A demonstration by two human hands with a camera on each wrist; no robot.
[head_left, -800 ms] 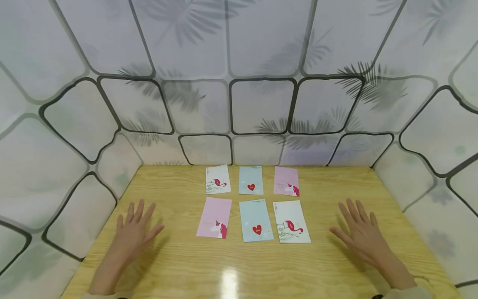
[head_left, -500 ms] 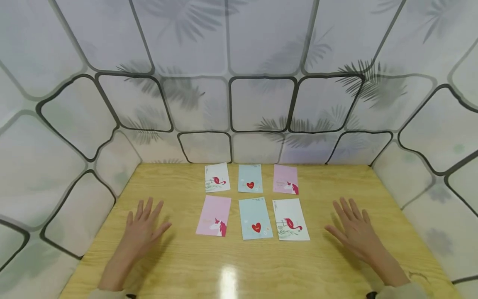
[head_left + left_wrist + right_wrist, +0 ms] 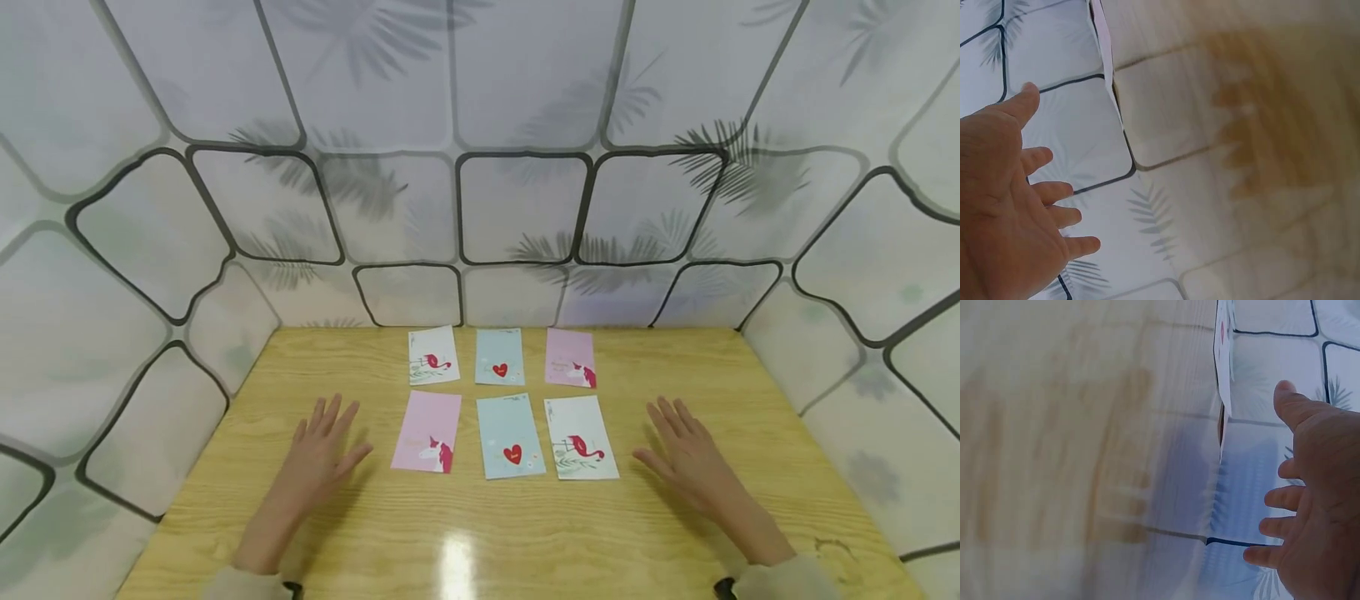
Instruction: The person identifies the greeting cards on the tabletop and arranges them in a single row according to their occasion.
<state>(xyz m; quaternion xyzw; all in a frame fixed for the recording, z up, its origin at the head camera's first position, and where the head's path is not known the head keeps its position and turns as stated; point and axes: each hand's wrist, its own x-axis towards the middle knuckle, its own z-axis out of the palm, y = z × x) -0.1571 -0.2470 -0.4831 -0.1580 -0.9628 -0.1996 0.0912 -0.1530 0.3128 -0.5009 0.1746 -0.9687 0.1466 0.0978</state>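
Hovering above the wooden bench (image 3: 390, 533), as the shadows beneath suggest, both hands of the person stay clear of the six cards, which lie flat between them in two rows of three. The left hand (image 3: 318, 457) has its fingers straight and slightly apart, with nothing in its grasp, and its thumb points inward. Nearest to this hand, just beside the thumb, is the front pink card (image 3: 427, 421) with a unicorn. The right hand (image 3: 684, 460) is likewise spread and holds nothing; its thumb points to the front white card (image 3: 592, 417) with a flamingo, which lies near it. Between these two lies the front blue card (image 3: 510, 425), with a red heart. Behind, in the far row, are the back white card (image 3: 431, 346) with a flamingo, the back blue card (image 3: 498, 346) with a heart and the back pink card (image 3: 568, 346) with a unicorn. The cards do not touch one another. Behind the bench rises a pale cloth (image 3: 525, 208), printed with dark outlines and leaves.
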